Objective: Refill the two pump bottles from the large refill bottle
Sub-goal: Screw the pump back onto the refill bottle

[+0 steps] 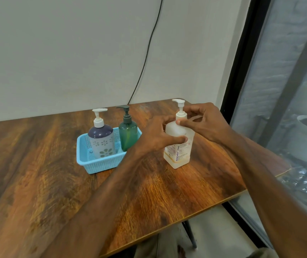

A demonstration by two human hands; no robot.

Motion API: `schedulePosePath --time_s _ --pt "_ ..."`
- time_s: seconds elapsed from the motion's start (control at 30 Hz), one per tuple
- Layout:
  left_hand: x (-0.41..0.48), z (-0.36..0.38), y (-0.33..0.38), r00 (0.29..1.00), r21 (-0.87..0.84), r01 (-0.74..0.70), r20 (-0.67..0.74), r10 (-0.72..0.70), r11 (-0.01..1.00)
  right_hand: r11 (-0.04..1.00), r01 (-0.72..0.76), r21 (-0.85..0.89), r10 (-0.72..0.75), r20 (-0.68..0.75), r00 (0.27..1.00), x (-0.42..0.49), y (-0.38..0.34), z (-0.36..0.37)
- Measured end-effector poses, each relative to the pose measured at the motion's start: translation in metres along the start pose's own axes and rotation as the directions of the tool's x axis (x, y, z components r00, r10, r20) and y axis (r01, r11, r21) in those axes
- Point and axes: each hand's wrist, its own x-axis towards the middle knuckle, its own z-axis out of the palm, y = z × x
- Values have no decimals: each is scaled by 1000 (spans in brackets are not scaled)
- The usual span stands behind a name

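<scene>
The large translucent refill bottle (178, 155) with a white pump stands on the wooden table at the right. My left hand (158, 135) holds its body, thumb across the front. My right hand (203, 121) pinches the white pump collar (181, 116) at the neck. Two pump bottles stand in a light blue basket (100, 164) to the left: a purple-and-white flowered bottle (102, 140) with a white pump, and a green bottle (128, 135) with a dark pump.
The wooden table (56, 192) backs onto a pale wall; a black cable (149, 49) hangs down it. The table's right edge runs beside a dark-framed window (242, 71). The front edge is near, with floor and a table leg below.
</scene>
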Motion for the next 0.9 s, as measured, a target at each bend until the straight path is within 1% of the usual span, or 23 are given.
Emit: schedulePosePath --time_s 0.07,0.13,0.23,0.3,0.4,0.5,0.53,0.57,0.63,0.67,0.73,0.77,0.83,0.9 --pt "0 -1 -1 1000 -2 -7 3 7 1000 1000 -1 -15 1 -23 1000 0 -1 2" --pt "1 -1 -2 1000 -6 -3 5 3 1000 999 31 -10 -32 -81 996 -2 -3 6" --pt "0 -2 -1 1000 -20 -8 2 8 1000 996 56 69 -40 -216 975 -10 -5 22" --pt "0 -1 -2 1000 -24 -14 -7 14 1000 994 66 92 -32 -336 941 -14 -6 34" --pt "-1 1 -2 1000 -43 -27 -16 27 999 993 36 117 18 -425 905 -17 -7 45" --pt "-1 1 -2 999 -35 -34 -19 34 999 996 -8 91 49 -466 883 -20 -7 52" --pt "-1 1 -2 999 -29 -37 -14 37 999 994 7 109 43 -456 889 -22 -8 51" --pt "-1 1 -1 999 -24 -40 -11 40 999 988 29 152 37 -416 909 -22 -9 45" --pt "-1 0 0 999 -13 -39 -7 39 999 974 25 224 31 -243 969 -18 -5 28" --pt "-1 0 1 999 -5 -38 -5 38 999 977 9 211 19 -130 991 -14 0 18" --pt "1 0 1 1000 -2 -20 -1 20 1000 983 -31 183 17 77 997 -6 7 1" --pt "2 0 0 1000 -7 -6 0 6 1000 978 -58 201 31 132 991 -2 10 -3" --pt "3 0 -3 1000 -14 6 4 -5 1000 961 -87 263 40 180 983 2 13 -6" --pt "3 0 -5 1000 -13 10 5 -10 1000 969 -76 234 33 183 983 4 13 -6"
